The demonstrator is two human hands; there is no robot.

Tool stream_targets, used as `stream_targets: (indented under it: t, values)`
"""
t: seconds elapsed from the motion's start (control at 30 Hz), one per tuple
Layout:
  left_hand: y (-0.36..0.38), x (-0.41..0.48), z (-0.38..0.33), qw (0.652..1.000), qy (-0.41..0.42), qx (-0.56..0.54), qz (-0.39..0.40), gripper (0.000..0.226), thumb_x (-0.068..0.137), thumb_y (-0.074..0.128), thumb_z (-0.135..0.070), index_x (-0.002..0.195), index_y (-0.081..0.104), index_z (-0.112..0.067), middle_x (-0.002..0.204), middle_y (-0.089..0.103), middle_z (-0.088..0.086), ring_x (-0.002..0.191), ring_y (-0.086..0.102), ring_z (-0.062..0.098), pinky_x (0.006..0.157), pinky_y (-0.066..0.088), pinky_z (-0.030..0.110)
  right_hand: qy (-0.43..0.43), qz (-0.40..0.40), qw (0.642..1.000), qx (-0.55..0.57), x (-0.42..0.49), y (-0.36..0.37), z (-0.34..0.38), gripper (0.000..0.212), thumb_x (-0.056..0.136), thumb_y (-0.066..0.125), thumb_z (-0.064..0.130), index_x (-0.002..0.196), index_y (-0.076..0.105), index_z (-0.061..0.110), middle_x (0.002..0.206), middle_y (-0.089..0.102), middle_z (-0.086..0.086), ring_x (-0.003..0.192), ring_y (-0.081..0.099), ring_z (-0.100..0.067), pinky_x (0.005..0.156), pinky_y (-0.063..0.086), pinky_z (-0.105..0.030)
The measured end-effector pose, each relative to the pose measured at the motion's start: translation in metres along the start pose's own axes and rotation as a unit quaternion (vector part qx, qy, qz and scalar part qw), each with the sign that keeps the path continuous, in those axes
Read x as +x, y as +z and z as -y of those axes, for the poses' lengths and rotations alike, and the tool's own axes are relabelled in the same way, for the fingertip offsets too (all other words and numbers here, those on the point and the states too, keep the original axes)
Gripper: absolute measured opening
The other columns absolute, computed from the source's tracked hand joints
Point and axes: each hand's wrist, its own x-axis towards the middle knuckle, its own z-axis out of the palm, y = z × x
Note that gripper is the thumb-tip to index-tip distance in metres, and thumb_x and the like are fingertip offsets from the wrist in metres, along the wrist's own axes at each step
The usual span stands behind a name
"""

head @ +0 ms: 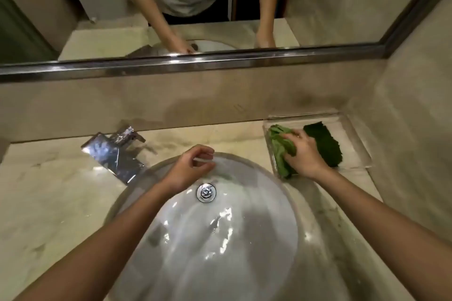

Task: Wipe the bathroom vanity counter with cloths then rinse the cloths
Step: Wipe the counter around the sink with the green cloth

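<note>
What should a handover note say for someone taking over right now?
Left hand: holds nothing, fingers loosely curled, over the far rim of the sink.
Right hand: grips the light green cloth at the left end of the clear tray.
The dark green cloth lies in the tray.
Done: cannot tell if the counter was wiped.
Left: wipe if needed, rinse both cloths.
</note>
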Motion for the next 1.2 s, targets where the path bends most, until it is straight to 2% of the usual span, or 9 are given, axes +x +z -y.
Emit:
stream_targets:
  t: [0.1, 0.2, 0.33, 0.53, 0.7, 0.83, 0.93, 1.03, 1.2]
  values:
    - [0.008, 0.02, 0.004, 1.0, -0.006, 0.002, -0.015, 0.024, 0.086, 0.063, 0.0, 0.105, 0.057, -0.012, 0.096, 0.059, 0.003, 0.074, 0.054, 0.007, 0.067, 0.045, 0.008, 0.017, 0.059, 0.997, -0.047, 0.017, 0.007, -0.017, 0.065, 0.085, 0.062, 0.011, 0.142, 0.034, 0.023, 0.149, 0.021, -0.006, 0.13, 0.02, -0.032, 0.109, 0.023, -0.041]
    - [0.015, 0.028, 0.01, 1.0, -0.009, 0.008, -0.009, 0.022, 0.085, 0.064, -0.002, 0.098, 0.058, -0.019, 0.095, 0.059, -0.001, 0.074, 0.055, 0.004, 0.067, 0.044, 0.008, -0.003, 0.072, 0.994, -0.083, 0.022, 0.014, -0.026, 0.066, 0.086, 0.061, 0.015, 0.144, 0.029, 0.021, 0.146, 0.024, -0.008, 0.13, 0.023, -0.032, 0.11, 0.024, -0.041]
    - [0.015, 0.03, 0.019, 1.0, -0.017, 0.017, -0.016, 0.022, 0.085, 0.065, -0.005, 0.095, 0.058, -0.024, 0.095, 0.06, -0.002, 0.073, 0.055, -0.002, 0.067, 0.044, 0.008, -0.025, -0.005, 0.997, -0.077, 0.023, 0.026, -0.033, 0.052, 0.087, 0.059, 0.009, 0.136, 0.044, 0.013, 0.131, 0.04, -0.012, 0.12, 0.038, -0.033, 0.107, 0.033, -0.041]
    - [0.009, 0.01, 0.02, 0.999, -0.029, 0.029, -0.014, 0.022, 0.087, 0.064, -0.007, 0.099, 0.06, -0.025, 0.102, 0.061, 0.004, 0.082, 0.058, 0.012, 0.072, 0.049, 0.016, -0.025, -0.088, 0.996, -0.001, 0.014, 0.025, -0.025, 0.04, 0.086, 0.059, 0.002, 0.125, 0.055, 0.007, 0.116, 0.053, -0.012, 0.104, 0.052, -0.027, 0.094, 0.043, -0.033]
    - [-0.009, -0.031, 0.012, 0.999, -0.002, 0.046, -0.026, 0.023, 0.085, 0.065, -0.002, 0.096, 0.059, -0.021, 0.099, 0.061, -0.001, 0.078, 0.058, -0.004, 0.074, 0.046, 0.011, -0.079, -0.157, 0.982, 0.065, -0.012, 0.011, 0.0, 0.04, 0.081, 0.065, 0.0, 0.119, 0.06, 0.006, 0.109, 0.057, -0.011, 0.094, 0.052, -0.017, 0.081, 0.047, -0.029]
    - [-0.032, -0.077, 0.014, 0.998, -0.011, 0.054, -0.038, 0.022, 0.085, 0.066, -0.007, 0.099, 0.059, -0.024, 0.1, 0.061, -0.007, 0.081, 0.06, 0.0, 0.075, 0.046, 0.011, -0.112, -0.133, 0.978, 0.112, -0.041, 0.019, 0.039, 0.041, 0.077, 0.067, -0.004, 0.116, 0.062, 0.006, 0.104, 0.058, -0.008, 0.089, 0.053, -0.017, 0.077, 0.043, -0.025]
    - [-0.057, -0.116, 0.023, 0.995, -0.021, 0.083, -0.056, 0.023, 0.086, 0.066, -0.01, 0.105, 0.06, -0.02, 0.103, 0.059, -0.01, 0.092, 0.058, 0.002, 0.075, 0.042, 0.006, -0.125, -0.099, 0.978, 0.137, -0.066, 0.043, 0.074, 0.04, 0.075, 0.068, -0.006, 0.113, 0.064, 0.007, 0.1, 0.057, -0.003, 0.088, 0.055, -0.018, 0.079, 0.048, -0.031]
    - [-0.088, -0.16, 0.044, 0.99, -0.046, 0.105, -0.082, 0.026, 0.085, 0.067, -0.019, 0.107, 0.058, -0.031, 0.11, 0.057, -0.014, 0.101, 0.055, 0.003, 0.071, 0.041, 0.006, -0.141, -0.058, 0.977, 0.146, -0.094, 0.076, 0.107, 0.039, 0.075, 0.066, -0.007, 0.111, 0.065, 0.008, 0.1, 0.055, -0.001, 0.086, 0.056, -0.019, 0.08, 0.049, -0.035]
    - [-0.159, -0.23, 0.091, 0.977, -0.06, 0.139, -0.148, 0.027, 0.084, 0.068, -0.02, 0.103, 0.058, -0.036, 0.113, 0.054, -0.014, 0.102, 0.049, -0.008, 0.077, 0.037, 0.004, -0.194, 0.007, 0.975, 0.11, -0.134, 0.136, 0.176, 0.037, 0.078, 0.066, -0.003, 0.113, 0.064, 0.009, 0.096, 0.053, 0.0, 0.083, 0.053, -0.016, 0.074, 0.044, -0.027]
